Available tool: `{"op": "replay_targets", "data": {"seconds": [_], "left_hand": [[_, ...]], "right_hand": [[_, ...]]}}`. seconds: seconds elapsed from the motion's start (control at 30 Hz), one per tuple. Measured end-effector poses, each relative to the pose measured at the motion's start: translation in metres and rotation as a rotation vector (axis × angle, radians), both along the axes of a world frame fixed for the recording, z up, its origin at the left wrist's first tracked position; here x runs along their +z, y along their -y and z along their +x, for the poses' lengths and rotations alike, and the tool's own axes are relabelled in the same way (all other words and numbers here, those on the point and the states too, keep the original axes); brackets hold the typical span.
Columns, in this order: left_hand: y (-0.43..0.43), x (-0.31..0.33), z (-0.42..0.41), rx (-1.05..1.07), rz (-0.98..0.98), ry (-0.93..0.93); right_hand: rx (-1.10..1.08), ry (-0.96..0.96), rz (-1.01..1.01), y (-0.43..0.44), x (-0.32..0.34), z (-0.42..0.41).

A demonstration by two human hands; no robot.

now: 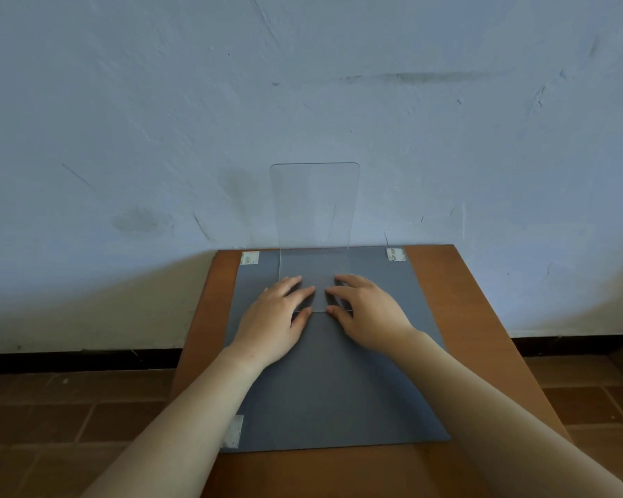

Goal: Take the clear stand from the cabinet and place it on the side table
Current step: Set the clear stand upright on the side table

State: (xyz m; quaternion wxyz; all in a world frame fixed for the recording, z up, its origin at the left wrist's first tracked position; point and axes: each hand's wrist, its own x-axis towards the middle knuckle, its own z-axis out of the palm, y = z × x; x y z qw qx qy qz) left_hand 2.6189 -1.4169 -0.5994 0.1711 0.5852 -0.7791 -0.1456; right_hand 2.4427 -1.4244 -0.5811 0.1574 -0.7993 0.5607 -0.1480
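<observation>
The clear stand (314, 210) is an L-shaped sheet of transparent plastic. It stands upright at the back of the brown side table (479, 318), its flat base lying on a grey mat (339, 382). My left hand (277, 318) lies on the left part of the base with its fingers stretched out flat. My right hand (367, 310) lies on the right part of the base the same way. Both thumbs sit at the base's front edge. The upright panel rises against the wall behind.
The grey mat is taped to the table at its corners, with tape (249, 258) visible at the back left. A pale scuffed wall (303, 84) stands right behind the table. Brown floor tiles (69, 418) lie on both sides.
</observation>
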Motion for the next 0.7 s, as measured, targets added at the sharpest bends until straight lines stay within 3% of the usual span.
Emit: {"op": "replay_targets", "data": {"seconds": [0.2,0.7], "left_hand": [[0.008,-0.006,-0.005,0.056,-0.058,-0.067],[0.004,-0.009,-0.012,-0.004,-0.230,0.049]], "right_hand": [[-0.014,0.027,-0.002,0.008,-0.004,0.001],[-0.028,0.015,0.042,0.017,-0.004,0.002]]}}
